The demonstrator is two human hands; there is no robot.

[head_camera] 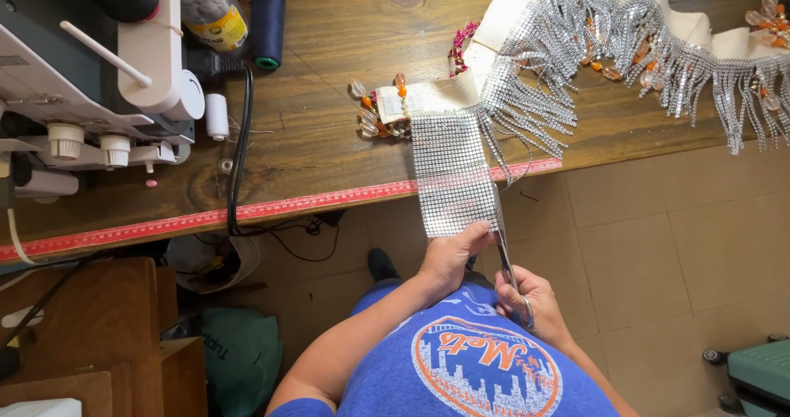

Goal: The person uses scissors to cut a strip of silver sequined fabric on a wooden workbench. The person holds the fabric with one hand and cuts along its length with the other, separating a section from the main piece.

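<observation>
Left hand [451, 257] pinches the lower edge of the rhinestone mesh strip [451, 174], thumb on top, fingers curled under. That keeps the hanging panel taut and flat so the blades get a straight line.

Right hand [531, 306] is closed through the handles of the scissors [504, 248], just right of the left hand and slightly nearer the body. Blades point up and away along the strip's right edge, tips at the mesh. Can't tell how far the blades are apart; too thin at this angle.

The mesh strip hangs off the table edge [329, 196], directly ahead of both hands. Its top end stays up on the wooden surface, joined to a cream fabric piece [502, 18] with silver fringe [568, 96] and orange beads [370, 113]. The weight of that piece on the table probably anchors the strip, so the left hand only has to pull down.

A red measuring tape [164, 224] runs along the table's front edge, left of the hands. Far left and ahead: a white sewing machine [90, 80], a dark blue thread spool [267, 18], a small white spool [216, 114] and a black cable [241, 154] dropping over the edge. All well apart from the hands, outside the cutting zone.

Tiled floor [642, 244] lies below the strip.
</observation>
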